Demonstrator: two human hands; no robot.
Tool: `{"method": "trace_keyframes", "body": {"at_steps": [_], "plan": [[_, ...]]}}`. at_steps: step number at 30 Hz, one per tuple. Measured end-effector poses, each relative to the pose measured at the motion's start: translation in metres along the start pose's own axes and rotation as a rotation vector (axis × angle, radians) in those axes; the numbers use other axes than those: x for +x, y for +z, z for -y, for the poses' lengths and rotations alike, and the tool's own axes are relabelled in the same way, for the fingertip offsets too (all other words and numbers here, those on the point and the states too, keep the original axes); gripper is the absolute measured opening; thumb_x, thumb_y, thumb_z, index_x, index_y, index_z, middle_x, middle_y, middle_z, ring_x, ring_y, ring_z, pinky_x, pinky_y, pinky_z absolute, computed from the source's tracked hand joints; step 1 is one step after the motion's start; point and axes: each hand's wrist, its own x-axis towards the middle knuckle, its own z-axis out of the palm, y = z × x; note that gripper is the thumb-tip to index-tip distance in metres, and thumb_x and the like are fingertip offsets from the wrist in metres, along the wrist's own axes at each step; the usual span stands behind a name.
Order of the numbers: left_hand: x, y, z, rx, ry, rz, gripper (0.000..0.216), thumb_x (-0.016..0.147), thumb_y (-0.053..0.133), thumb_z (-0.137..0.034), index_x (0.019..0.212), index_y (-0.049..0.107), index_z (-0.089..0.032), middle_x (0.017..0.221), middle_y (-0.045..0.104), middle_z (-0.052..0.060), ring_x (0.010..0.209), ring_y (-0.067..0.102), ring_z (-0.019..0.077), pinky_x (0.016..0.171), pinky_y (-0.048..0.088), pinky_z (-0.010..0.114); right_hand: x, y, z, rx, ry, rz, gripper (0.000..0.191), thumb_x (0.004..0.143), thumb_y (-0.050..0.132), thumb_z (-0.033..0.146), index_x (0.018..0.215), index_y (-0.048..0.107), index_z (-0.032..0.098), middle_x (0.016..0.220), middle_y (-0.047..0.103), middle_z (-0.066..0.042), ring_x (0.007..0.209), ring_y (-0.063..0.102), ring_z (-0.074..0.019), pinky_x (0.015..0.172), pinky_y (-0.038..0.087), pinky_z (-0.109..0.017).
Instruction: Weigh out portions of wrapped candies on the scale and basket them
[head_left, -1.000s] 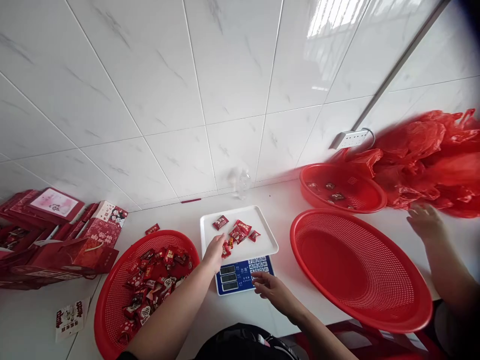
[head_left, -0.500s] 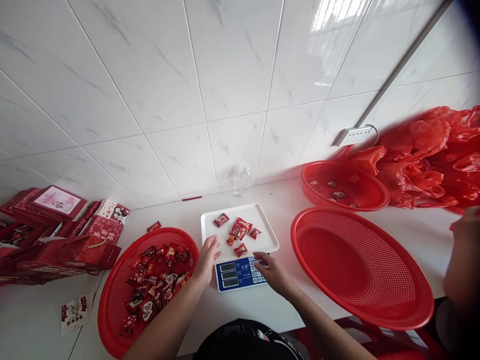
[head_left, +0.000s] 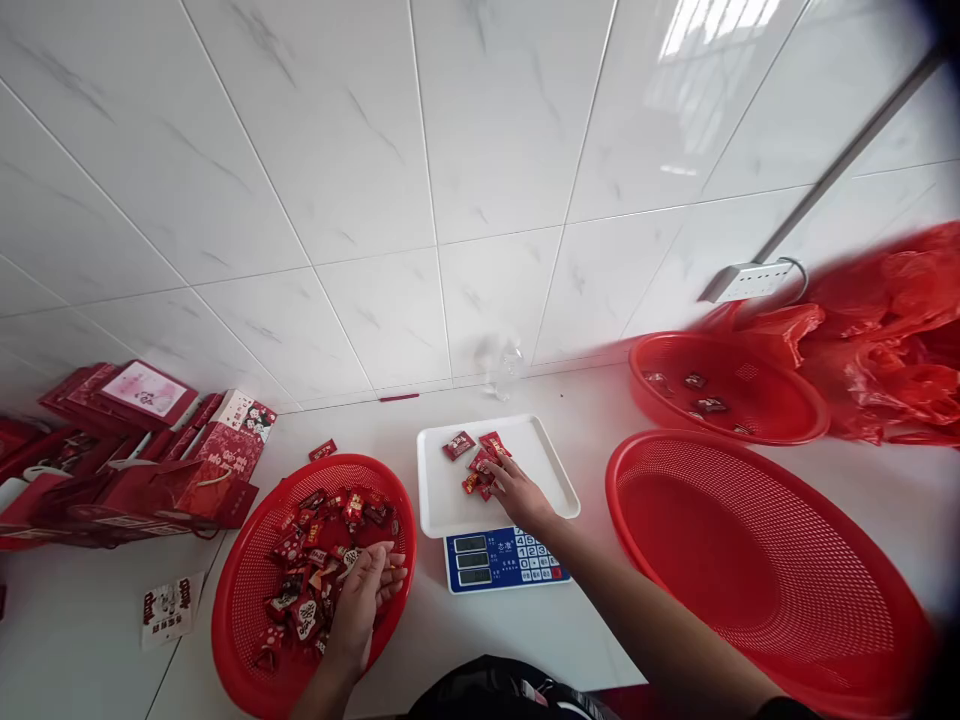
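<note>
My right hand (head_left: pixel 521 496) reaches over the white tray (head_left: pixel 538 450) of a digital scale, its spread fingertips touching small red-wrapped candies (head_left: pixel 480 462) grouped there. One wrapped candy (head_left: pixel 458 445) lies apart at the tray's upper left. The scale's blue panel (head_left: pixel 506 558) with keys and displays faces me. Over the right part of a red mesh basket (head_left: pixel 240 560) hangs my left hand (head_left: pixel 364 598), fingers apart and slightly bent, with nothing visible in them. Many wrapped candies (head_left: pixel 304 575) fill that basket, partly hidden by the hand.
Red gift boxes (head_left: pixel 157 470) stand at the left, near a printed card (head_left: pixel 169 610). A clear plastic bottle (head_left: pixel 510 372) stands by the tiled wall. At the right are a large red basket (head_left: pixel 697 540), a smaller basket (head_left: pixel 652 408) with several candies, and red plastic bags (head_left: pixel 877 370).
My left hand has moved from the tray's left edge to above the candy basket. My right hand has gone from the scale's keys up onto the candies. The head view has shifted slightly.
</note>
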Motion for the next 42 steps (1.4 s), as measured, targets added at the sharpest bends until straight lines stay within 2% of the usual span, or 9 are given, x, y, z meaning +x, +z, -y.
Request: {"method": "trace_keyframes", "body": {"at_steps": [5,11,15,21,26,29,33,39,42], "plan": [[0.001,-0.006,-0.001,-0.018,0.000,-0.043,0.050,0.062,0.064,-0.057,0.091,0.061,-0.016,0.084,0.068,0.007,0.079,0.064,0.0212,0.072,0.052,0.034,0.028,-0.008,0.021,-0.155,-0.102,-0.062,0.042,0.082,0.045,0.029,0.124,0.048,0.030,0.143,0.032,-0.005,0.134,0.020,-0.0245,0.104,0.023,-0.045],[0.012,-0.007,0.004,0.068,0.054,-0.039,0.046,0.066,0.062,-0.054,0.091,0.062,-0.016,0.085,0.068,0.008,0.081,0.064,0.0226,0.074,0.052,0.036,0.065,-0.003,0.047,-0.225,-0.136,0.213,0.057,0.080,0.042,0.054,0.133,0.034,0.035,0.149,0.019,-0.002,0.136,0.004,-0.0298,0.103,0.004,-0.057],[0.022,-0.016,0.011,0.257,0.121,-0.066,0.042,0.068,0.057,-0.055,0.088,0.062,-0.018,0.094,0.067,0.008,0.095,0.061,0.0248,0.085,0.048,0.036,0.064,-0.006,0.040,-0.217,-0.216,0.264,0.059,0.078,0.047,0.051,0.133,0.035,0.034,0.145,0.029,-0.003,0.134,0.016,-0.0296,0.104,0.005,-0.056],[0.049,-0.049,0.041,0.820,0.326,-0.101,0.046,0.071,0.053,-0.046,0.107,0.056,-0.019,0.120,0.055,0.011,0.117,0.046,0.0288,0.099,0.035,0.044,0.020,-0.033,0.016,0.077,-0.145,-0.039,0.042,0.082,0.046,0.045,0.120,0.052,0.031,0.136,0.043,-0.003,0.125,0.037,-0.0246,0.104,0.027,-0.045],[0.066,-0.071,0.065,1.240,0.261,0.035,0.062,0.072,0.051,-0.047,0.127,0.046,-0.020,0.141,0.035,0.012,0.133,0.024,0.0308,0.105,0.024,0.046,-0.058,-0.047,-0.023,0.317,0.103,-0.302,0.040,0.083,0.042,0.049,0.111,0.058,0.025,0.123,0.054,-0.007,0.105,0.056,-0.0223,0.087,0.047,-0.037],[0.069,-0.069,0.067,1.360,0.253,0.050,0.059,0.075,0.047,-0.046,0.129,0.044,-0.022,0.142,0.033,0.011,0.133,0.023,0.0298,0.105,0.021,0.046,-0.106,-0.043,-0.049,0.241,0.259,-0.344,0.040,0.081,0.041,0.049,0.107,0.059,0.024,0.118,0.058,-0.008,0.097,0.060,-0.0230,0.078,0.051,-0.037],[0.071,-0.057,0.060,1.463,0.264,0.017,0.054,0.075,0.048,-0.038,0.126,0.047,-0.020,0.138,0.041,0.012,0.131,0.028,0.0302,0.105,0.017,0.050,-0.144,-0.033,-0.079,-0.104,0.359,-0.465,0.043,0.080,0.038,0.043,0.111,0.056,0.019,0.120,0.057,-0.012,0.117,0.046,-0.0307,0.096,0.036,-0.051],[0.068,-0.049,0.052,1.423,0.338,0.043,0.042,0.074,0.045,-0.020,0.115,0.057,-0.018,0.122,0.057,0.011,0.118,0.045,0.0268,0.100,0.028,0.044,-0.142,-0.027,-0.103,-0.091,0.469,-0.221,0.048,0.086,0.027,0.037,0.124,0.045,0.016,0.115,0.061,-0.015,0.106,0.056,-0.0284,0.084,0.046,-0.044],[0.062,-0.050,0.051,1.363,0.338,0.057,0.040,0.072,0.046,-0.015,0.109,0.060,-0.018,0.118,0.060,0.011,0.114,0.050,0.0252,0.099,0.030,0.040,-0.125,-0.028,-0.105,-0.046,0.454,-0.207,0.048,0.087,0.028,0.037,0.127,0.042,0.014,0.120,0.058,-0.015,0.108,0.055,-0.0281,0.083,0.046,-0.041]]}}
